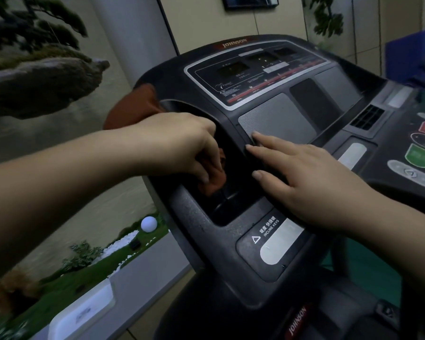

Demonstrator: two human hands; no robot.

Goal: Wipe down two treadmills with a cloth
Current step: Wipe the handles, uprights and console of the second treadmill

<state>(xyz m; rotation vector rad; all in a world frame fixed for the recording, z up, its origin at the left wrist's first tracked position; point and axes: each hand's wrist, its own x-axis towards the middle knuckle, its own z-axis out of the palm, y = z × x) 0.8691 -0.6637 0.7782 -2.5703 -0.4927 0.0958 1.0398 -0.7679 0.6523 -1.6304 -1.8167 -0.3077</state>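
Right hand (312, 182): fingers straight, lying flat on the black plastic treadmill console (219, 241), just right of its recessed side pocket (231, 192). Left hand (182, 146): fingers curled, pinching the rust-brown cloth (214, 177) and pushing it down into that pocket; the cloth's other end drapes over the console's left edge. Progress, as judged: pocket being wiped on this console; display panel (255, 72), keys and a second treadmill seemingly still to do
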